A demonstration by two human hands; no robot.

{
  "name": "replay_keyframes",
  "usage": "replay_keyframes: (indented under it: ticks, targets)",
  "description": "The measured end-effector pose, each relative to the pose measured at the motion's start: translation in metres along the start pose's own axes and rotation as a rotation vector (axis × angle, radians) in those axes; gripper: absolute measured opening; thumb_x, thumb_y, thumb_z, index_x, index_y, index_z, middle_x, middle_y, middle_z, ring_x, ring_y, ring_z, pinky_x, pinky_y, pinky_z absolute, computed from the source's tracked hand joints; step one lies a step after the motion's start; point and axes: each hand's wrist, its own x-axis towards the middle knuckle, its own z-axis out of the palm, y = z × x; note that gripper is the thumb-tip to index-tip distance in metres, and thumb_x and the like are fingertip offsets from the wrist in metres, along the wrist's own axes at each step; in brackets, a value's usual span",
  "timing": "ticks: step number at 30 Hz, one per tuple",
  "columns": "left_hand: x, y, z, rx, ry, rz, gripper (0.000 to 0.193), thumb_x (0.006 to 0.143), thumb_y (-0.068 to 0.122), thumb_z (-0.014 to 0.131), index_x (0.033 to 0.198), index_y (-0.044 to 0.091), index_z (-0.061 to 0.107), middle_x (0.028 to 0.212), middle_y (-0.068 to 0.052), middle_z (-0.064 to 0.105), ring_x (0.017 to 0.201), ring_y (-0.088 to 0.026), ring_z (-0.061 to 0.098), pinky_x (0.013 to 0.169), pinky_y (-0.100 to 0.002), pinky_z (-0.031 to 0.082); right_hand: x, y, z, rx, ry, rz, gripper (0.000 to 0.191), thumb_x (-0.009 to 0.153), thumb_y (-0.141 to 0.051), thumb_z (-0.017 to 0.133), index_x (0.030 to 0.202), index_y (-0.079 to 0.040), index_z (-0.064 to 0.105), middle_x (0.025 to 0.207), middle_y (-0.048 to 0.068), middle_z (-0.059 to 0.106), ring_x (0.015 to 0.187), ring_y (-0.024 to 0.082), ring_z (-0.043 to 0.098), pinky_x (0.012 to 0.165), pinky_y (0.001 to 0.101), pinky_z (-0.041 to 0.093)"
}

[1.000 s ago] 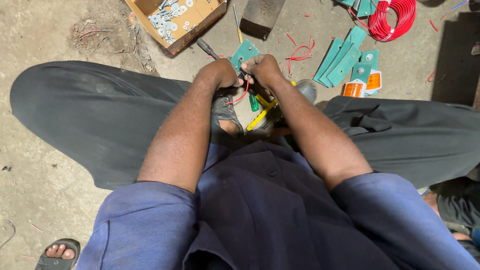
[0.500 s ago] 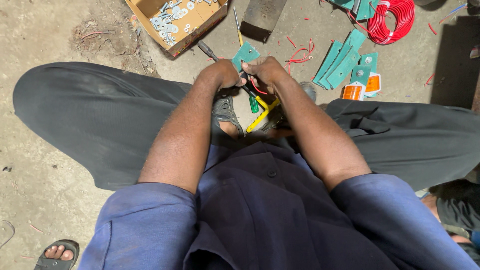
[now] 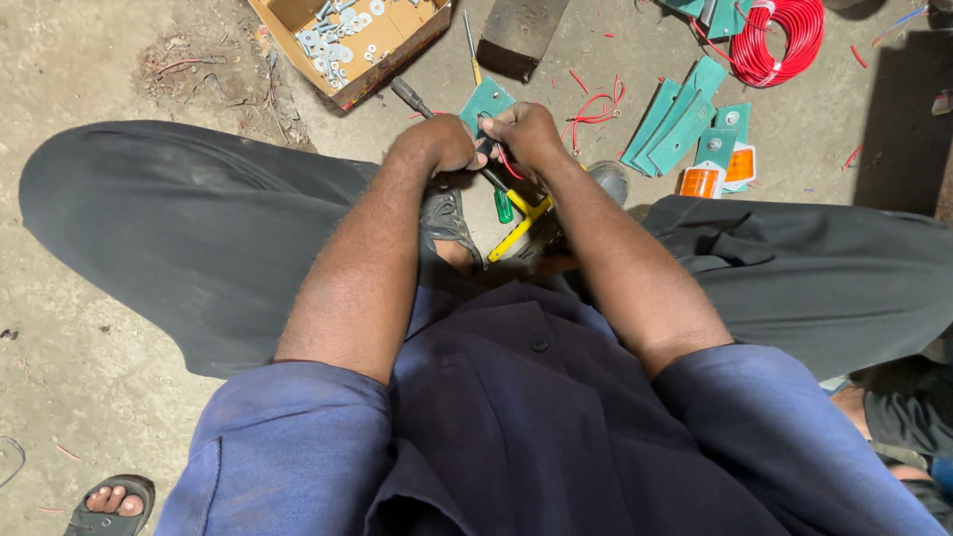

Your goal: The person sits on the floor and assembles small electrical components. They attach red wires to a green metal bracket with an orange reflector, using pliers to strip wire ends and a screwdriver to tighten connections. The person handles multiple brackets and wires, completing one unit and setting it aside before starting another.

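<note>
I sit cross-legged on a concrete floor with both hands together above my ankles. My left hand is a closed fist, pressed against my right hand. My right hand pinches the lower edge of a small green plate. A thin red wire runs between the two hands and loops just under my right fingers. Below the hands lie a green-handled screwdriver and a yellow-handled pair of pliers. My fingers hide the wire's end.
Beyond the hands are a cardboard box of small metal parts, a black-handled screwdriver and a dark block. At right lie several green plates, orange lamps and a red wire coil. A sandalled foot shows bottom left.
Both hands stay together at the green plate. The red wire loop beneath them has drawn in toward my right hand.
</note>
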Motion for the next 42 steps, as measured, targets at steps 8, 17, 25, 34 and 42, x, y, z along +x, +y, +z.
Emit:
replay_keyframes:
  ticks: [8, 17, 25, 34, 42]
  targets:
    - [-0.007, 0.003, -0.007, -0.002, -0.043, -0.064, 0.052, 0.085, 0.045, 0.079, 0.107, -0.001, 0.073, 0.102, -0.021, 0.074, 0.09, -0.034, 0.072, 0.081, -0.045, 0.056, 0.001, 0.002, -0.003, 0.161, -0.052, 0.081, 0.02, 0.088, -0.014, 0.083, 0.087, 0.003, 0.071, 0.076, 0.011, 0.074, 0.055, 0.013, 0.063, 0.048, 0.0271, 0.05]
    - [-0.01, 0.004, -0.01, -0.056, -0.063, -0.141, 0.058, 0.086, 0.047, 0.082, 0.109, -0.004, 0.072, 0.102, -0.02, 0.072, 0.089, -0.031, 0.07, 0.081, -0.044, 0.056, 0.01, 0.012, -0.003, 0.153, -0.056, 0.095, 0.025, 0.084, -0.017, 0.086, 0.084, 0.0, 0.069, 0.077, 0.009, 0.074, 0.061, 0.014, 0.067, 0.055, 0.0301, 0.056]
    - [-0.015, 0.0, -0.01, -0.122, -0.065, -0.135, 0.052, 0.084, 0.041, 0.082, 0.112, -0.001, 0.072, 0.104, -0.019, 0.074, 0.088, -0.029, 0.07, 0.078, -0.044, 0.055, 0.006, 0.013, -0.009, 0.144, -0.167, 0.31, 0.015, 0.093, -0.019, 0.075, 0.099, -0.005, 0.075, 0.089, 0.004, 0.076, 0.072, 0.009, 0.068, 0.067, 0.0239, 0.06]
    - [-0.026, 0.014, -0.018, -0.204, -0.091, -0.2, 0.05, 0.085, 0.041, 0.082, 0.111, -0.001, 0.072, 0.102, -0.016, 0.074, 0.085, -0.028, 0.069, 0.074, -0.044, 0.055, 0.004, 0.01, -0.009, 0.128, -0.109, 0.326, 0.008, 0.096, -0.011, 0.071, 0.097, -0.004, 0.075, 0.088, 0.005, 0.075, 0.073, 0.011, 0.069, 0.064, 0.0252, 0.062]
    - [-0.035, 0.021, -0.02, -0.38, -0.122, -0.191, 0.039, 0.087, 0.033, 0.078, 0.107, 0.0, 0.073, 0.092, -0.01, 0.074, 0.067, -0.021, 0.066, 0.06, -0.042, 0.053, -0.002, 0.002, -0.01, 0.097, -0.117, 0.317, 0.008, 0.095, -0.013, 0.071, 0.097, -0.007, 0.075, 0.087, 0.003, 0.075, 0.072, 0.01, 0.068, 0.061, 0.0244, 0.06]
